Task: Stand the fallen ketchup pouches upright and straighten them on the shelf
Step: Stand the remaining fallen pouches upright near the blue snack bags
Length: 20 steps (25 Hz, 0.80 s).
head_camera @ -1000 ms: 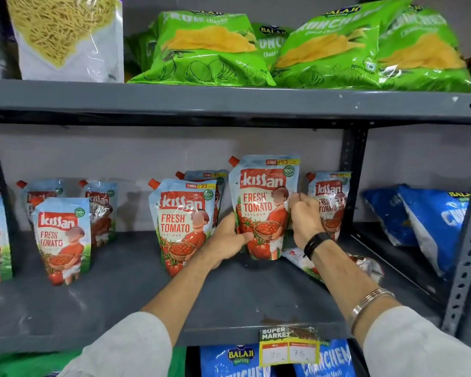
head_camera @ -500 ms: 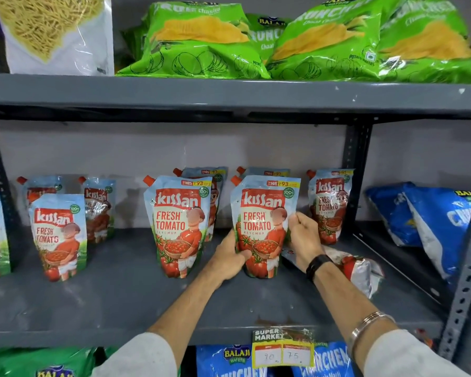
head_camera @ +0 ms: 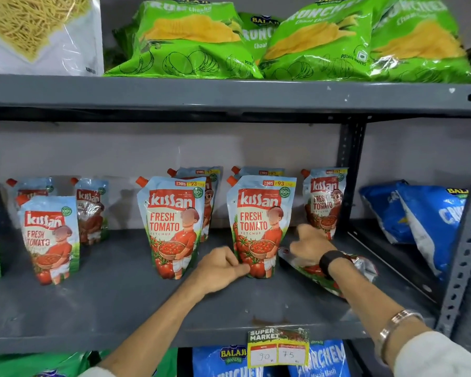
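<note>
Several Kissan ketchup pouches stand on the grey middle shelf (head_camera: 114,308). The front right one (head_camera: 259,221) is upright, and my left hand (head_camera: 220,268) pinches its lower left corner. Just right of it my right hand (head_camera: 307,243), fingers spread and blurred, hovers over a fallen pouch (head_camera: 360,268) that lies flat and crumpled near the shelf post. More pouches stand at the front centre (head_camera: 172,227), front left (head_camera: 51,238) and back right (head_camera: 324,200); others stand behind them.
A dark perforated post (head_camera: 350,170) rises behind the fallen pouch. Blue snack bags (head_camera: 424,221) lean in the bay to the right. Green crisp bags (head_camera: 191,39) lie on the shelf above. A price tag (head_camera: 278,346) hangs on the shelf's front edge.
The pouch held up a second ago now stands on the shelf. My right hand has let go of it and dropped right, over the fallen pouch. My left hand slid down to its base.
</note>
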Motion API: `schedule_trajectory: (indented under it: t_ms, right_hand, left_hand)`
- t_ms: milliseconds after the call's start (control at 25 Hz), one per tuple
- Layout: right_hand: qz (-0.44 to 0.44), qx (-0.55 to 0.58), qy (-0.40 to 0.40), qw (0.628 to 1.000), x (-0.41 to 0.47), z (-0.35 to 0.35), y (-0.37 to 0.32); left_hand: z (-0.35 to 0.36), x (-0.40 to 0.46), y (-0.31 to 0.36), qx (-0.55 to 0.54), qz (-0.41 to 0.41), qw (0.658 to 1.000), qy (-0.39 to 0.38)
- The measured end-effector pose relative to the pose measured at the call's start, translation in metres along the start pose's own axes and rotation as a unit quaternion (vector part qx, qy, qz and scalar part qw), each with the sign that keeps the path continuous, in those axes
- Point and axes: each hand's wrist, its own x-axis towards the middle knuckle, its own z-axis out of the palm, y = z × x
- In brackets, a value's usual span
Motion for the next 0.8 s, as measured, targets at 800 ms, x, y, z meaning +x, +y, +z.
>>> schedule_trajectory:
  t_ms: [800]
  right_hand:
    - [0.014, 0.000, 0.187, 0.982, 0.011, -0.080, 0.061]
  left_hand:
    - [0.122, 0.047, 0.085, -0.072, 0.053, 0.987, -0.132]
